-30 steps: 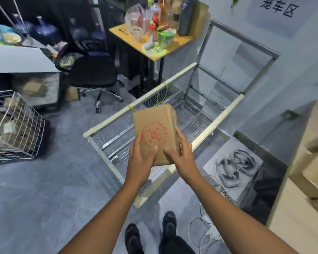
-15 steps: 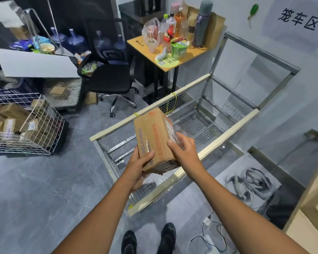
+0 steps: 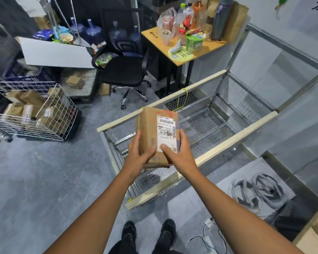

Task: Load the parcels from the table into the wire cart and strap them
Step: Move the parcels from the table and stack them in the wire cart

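I hold a brown cardboard parcel (image 3: 151, 132) with a white shipping label facing up, over the near end of the wire cart (image 3: 226, 142). My left hand (image 3: 139, 153) grips its left side, thumb on top. My right hand (image 3: 178, 153) grips its right side, thumb across the label. The cart is a long metal mesh cage with pale padded rails; its mesh floor shows bare. A yellow-green strap (image 3: 182, 99) hangs on the cart's far rail. Grey coiled straps (image 3: 259, 191) lie on a sheet on the floor to the right.
A white wire basket (image 3: 62, 114) with several parcels stands at the left. A black office chair (image 3: 123, 70) and a small cluttered yellow table (image 3: 207, 46) stand beyond the cart. Cables (image 3: 207, 237) lie by my feet. A cardboard edge (image 3: 316, 235) shows bottom right.
I have turned the parcel over in both hands, so the label side now faces up. The view has swung left and the cart sits more to the right.
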